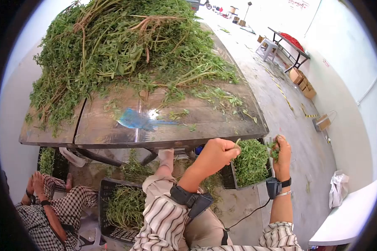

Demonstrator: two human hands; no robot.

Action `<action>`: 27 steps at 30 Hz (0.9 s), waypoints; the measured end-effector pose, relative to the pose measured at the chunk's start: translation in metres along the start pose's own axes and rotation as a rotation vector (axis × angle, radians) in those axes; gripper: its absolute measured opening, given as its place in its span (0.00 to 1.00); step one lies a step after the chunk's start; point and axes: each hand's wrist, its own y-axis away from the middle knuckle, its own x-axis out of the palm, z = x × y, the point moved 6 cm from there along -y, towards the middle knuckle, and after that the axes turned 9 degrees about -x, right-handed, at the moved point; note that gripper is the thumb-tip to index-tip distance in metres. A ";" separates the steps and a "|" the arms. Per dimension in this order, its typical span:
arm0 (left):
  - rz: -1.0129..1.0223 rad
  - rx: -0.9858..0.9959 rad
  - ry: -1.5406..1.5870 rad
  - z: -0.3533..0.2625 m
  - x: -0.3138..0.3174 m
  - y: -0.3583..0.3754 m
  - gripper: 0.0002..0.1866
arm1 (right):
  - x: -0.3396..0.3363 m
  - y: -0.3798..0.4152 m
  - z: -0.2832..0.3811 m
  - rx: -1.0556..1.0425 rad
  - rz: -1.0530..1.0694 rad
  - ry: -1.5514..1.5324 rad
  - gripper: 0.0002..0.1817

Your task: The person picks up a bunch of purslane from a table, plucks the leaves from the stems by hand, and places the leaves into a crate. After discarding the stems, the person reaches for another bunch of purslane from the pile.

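My left hand [217, 155] is closed in a pinch on a short pale green stem [238, 142] by the table's front right corner. Farther right, my right hand [283, 154] has its fingers curled round a small bunch of green leaves [275, 153]. Between the two hands, lower down, a dark crate is filled with leafy greens [251, 165]. A large heap of leafy stalks [117, 54], some with brown roots, covers the back of the wooden table [100, 125]. Loose sprigs [222, 98] lie near its right side.
Left of my legs, a black crate [102, 196] holds stalks. A co-worker in checked clothes [67, 205] sits at the far left beside another crate of greens [47, 161]. A white surface [347, 217] juts in at lower right. Cardboard boxes [303, 83] line the wall.
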 end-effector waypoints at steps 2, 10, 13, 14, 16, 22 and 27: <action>-0.058 0.113 -0.158 0.005 0.010 0.000 0.16 | -0.048 -0.008 -0.024 0.004 -0.112 0.109 0.06; -0.199 0.220 -0.319 0.003 0.003 0.003 0.16 | -0.112 -0.020 -0.106 -0.117 0.101 0.898 0.19; -0.328 0.258 -0.230 -0.007 -0.019 0.009 0.15 | -0.101 -0.026 -0.089 -0.292 0.049 0.869 0.17; -0.326 0.192 -0.223 -0.017 -0.028 0.014 0.13 | -0.084 -0.023 -0.062 -0.261 0.000 0.774 0.16; -0.471 0.281 -0.132 -0.017 -0.049 0.018 0.12 | -0.044 -0.019 -0.014 -0.292 -0.054 0.623 0.12; -0.846 0.365 0.364 -0.016 -0.109 0.051 0.12 | 0.113 -0.006 0.074 -0.423 0.487 0.588 0.10; -1.006 0.343 0.843 0.003 -0.144 0.077 0.15 | 0.243 0.005 0.094 -0.702 0.925 0.589 0.10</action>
